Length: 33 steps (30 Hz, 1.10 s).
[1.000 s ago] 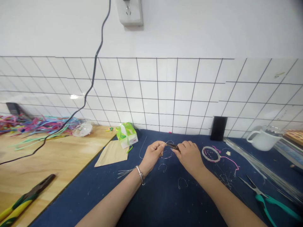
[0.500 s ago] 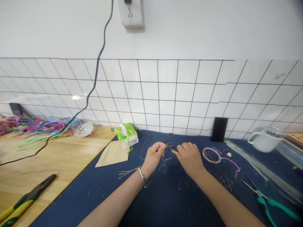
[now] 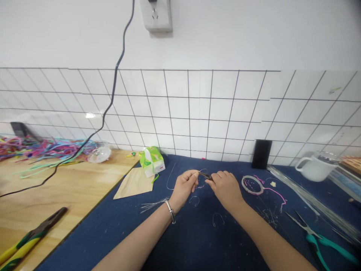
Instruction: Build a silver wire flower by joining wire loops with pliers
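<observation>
My left hand point(image 3: 184, 187) pinches a thin wire between thumb and fingers over the dark blue cloth point(image 3: 180, 241). My right hand point(image 3: 225, 188) is wrapped round a pair of dark-jawed pliers point(image 3: 207, 175); its handles are hidden in the palm. The jaw tips point left and meet the wire right by my left fingertips. Part of a curved wire shows behind the hands. Below them on the cloth lie two bent wire pieces, a small hook point(image 3: 194, 201) and a U-shaped loop point(image 3: 218, 219).
To the right are a round dish point(image 3: 252, 177) with pink beads, teal-handled pliers point(image 3: 318, 237), long straight wires point(image 3: 310, 199), a white mug point(image 3: 316, 167) and a black box point(image 3: 261, 154). At left stand a green tissue pack point(image 3: 152, 162), a beige pouch point(image 3: 134, 183) and yellow-green pliers point(image 3: 34, 235).
Almost nothing differs. My left fingers have shifted very slightly at the wire, and the pliers stay in my right hand at its end.
</observation>
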Motion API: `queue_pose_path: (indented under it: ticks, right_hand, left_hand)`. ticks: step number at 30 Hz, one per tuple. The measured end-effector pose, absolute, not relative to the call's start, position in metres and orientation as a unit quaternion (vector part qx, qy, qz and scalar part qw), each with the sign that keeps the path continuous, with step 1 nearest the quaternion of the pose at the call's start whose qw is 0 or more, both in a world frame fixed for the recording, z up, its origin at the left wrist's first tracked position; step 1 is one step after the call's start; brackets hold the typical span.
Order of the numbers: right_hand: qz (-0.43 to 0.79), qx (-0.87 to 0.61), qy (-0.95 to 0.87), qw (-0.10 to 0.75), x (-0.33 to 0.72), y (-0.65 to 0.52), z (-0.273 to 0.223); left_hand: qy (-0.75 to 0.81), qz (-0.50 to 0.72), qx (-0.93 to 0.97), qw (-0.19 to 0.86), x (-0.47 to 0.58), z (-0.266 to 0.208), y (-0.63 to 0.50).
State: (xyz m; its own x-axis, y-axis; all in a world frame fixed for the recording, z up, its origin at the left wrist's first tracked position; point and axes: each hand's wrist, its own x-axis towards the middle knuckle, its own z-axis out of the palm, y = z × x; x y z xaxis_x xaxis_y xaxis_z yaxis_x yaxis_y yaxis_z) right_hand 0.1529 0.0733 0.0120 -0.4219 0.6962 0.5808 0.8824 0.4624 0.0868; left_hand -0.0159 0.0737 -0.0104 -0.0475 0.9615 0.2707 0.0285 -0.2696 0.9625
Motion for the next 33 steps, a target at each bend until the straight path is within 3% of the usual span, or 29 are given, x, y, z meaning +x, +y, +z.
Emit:
queue_pose_path:
  ticks: [10,33]
  right_hand:
    - [-0.192,-0.477,-0.821,0.247,0.1465,0.0686,0.0118]
    - [-0.235,-0.471,-0.814,0.244,0.1484,0.0664,0.0159]
  left_hand:
    - [0.48,0.571,0.564,0.355,-0.0186,-0.009,0.0695]
    - [0.461,0.58,0.552,0.383,-0.0127,-0.0089,0.0662]
